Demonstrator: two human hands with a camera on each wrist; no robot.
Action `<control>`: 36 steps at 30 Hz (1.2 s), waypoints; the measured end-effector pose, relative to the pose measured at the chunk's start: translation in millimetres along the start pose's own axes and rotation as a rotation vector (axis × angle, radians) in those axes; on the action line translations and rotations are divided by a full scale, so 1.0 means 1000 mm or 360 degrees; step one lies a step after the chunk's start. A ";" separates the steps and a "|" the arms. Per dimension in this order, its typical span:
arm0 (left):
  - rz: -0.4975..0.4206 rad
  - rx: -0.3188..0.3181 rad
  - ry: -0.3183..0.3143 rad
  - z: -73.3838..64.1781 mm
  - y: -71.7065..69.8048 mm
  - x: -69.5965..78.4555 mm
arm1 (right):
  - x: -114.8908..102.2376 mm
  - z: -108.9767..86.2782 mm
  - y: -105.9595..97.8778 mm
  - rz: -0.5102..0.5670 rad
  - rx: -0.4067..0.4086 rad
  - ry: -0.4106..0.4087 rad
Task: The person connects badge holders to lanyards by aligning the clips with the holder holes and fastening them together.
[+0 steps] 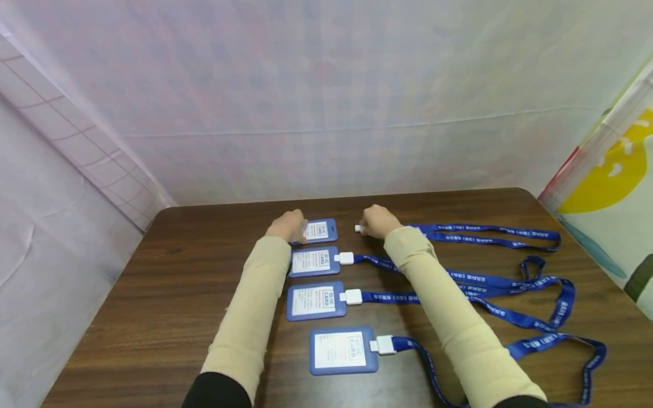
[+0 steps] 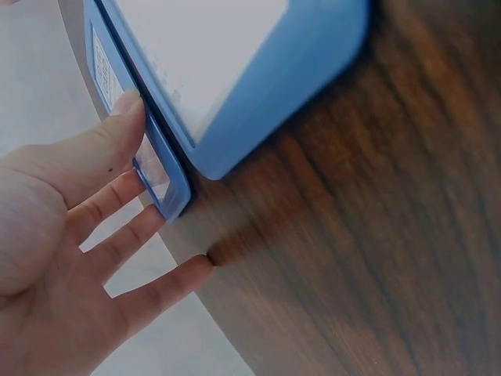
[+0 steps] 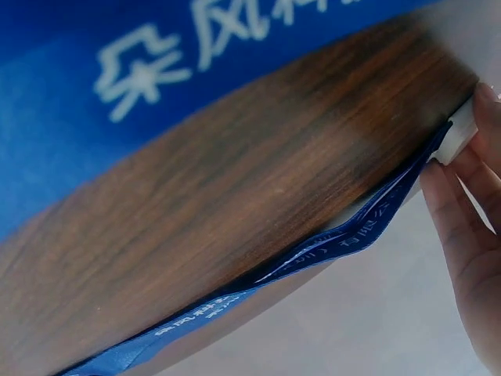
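Note:
At the back of the table my left hand point(image 1: 288, 226) pinches the left end of the farthest blue ID card holder point(image 1: 330, 229). In the left wrist view the thumb point(image 2: 129, 117) lies on its face and fingers are at its edge. Across a short gap, my right hand point(image 1: 378, 221) holds the white clip point(image 1: 357, 228) of a blue lanyard point(image 1: 490, 229) between thumb and fingers; the clip point(image 3: 458, 137) shows partly in the right wrist view. This holder and clip are apart. The lanyard's strap trails right along the table.
Nearer me lie three blue card holders point(image 1: 292, 262) point(image 1: 291, 306) point(image 1: 344, 371) in a column, each joined by a white clip point(image 1: 353, 296) to a blue lanyard. Their straps point(image 1: 563, 306) spread rightward, partly under my right arm. A pale cloth point(image 1: 326, 102) hangs behind the brown table point(image 1: 168, 306).

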State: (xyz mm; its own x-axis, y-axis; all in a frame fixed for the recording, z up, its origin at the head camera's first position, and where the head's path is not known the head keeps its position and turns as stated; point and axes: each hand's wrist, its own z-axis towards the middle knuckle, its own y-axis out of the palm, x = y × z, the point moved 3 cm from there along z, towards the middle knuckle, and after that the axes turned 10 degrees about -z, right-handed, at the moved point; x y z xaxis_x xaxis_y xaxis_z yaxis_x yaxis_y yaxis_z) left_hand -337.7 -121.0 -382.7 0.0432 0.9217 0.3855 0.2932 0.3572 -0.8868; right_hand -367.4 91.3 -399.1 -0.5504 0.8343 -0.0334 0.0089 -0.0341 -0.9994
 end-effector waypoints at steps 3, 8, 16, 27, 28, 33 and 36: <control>0.0009 -0.0002 -0.0008 0.000 0.000 0.000 | 0.000 0.001 0.001 0.0025 -0.0005 0.0000; 0.0021 0.0008 -0.0004 -0.001 0.002 0.000 | 0.000 0.002 0.001 0.0033 -0.0009 0.0004; 0.0037 0.0026 0.0003 0.002 0.003 -0.002 | -0.002 0.003 0.001 0.0026 -0.0027 0.0022; 0.0084 0.0025 0.0035 -0.001 0.005 0.000 | -0.005 0.002 0.001 -0.0023 0.0023 -0.0005; 0.0087 0.0026 0.0034 -0.001 0.005 0.000 | -0.005 0.002 0.001 -0.0026 0.0021 -0.0004; 0.0094 0.0021 0.0035 0.000 0.006 0.002 | -0.006 0.002 0.002 -0.0014 0.0019 -0.0018; 0.0112 0.0018 0.0052 -0.001 0.006 0.004 | -0.008 0.002 0.002 -0.0019 0.0040 -0.0072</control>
State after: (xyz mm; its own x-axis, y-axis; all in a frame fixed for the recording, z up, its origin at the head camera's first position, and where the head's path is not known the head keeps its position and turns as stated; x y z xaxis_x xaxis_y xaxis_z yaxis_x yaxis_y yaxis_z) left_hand -335.1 -115.5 -386.1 0.0946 0.9391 0.3304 0.2777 0.2938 -0.9146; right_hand -364.7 83.3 -400.4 -0.5873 0.8091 -0.0205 -0.0186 -0.0389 -0.9991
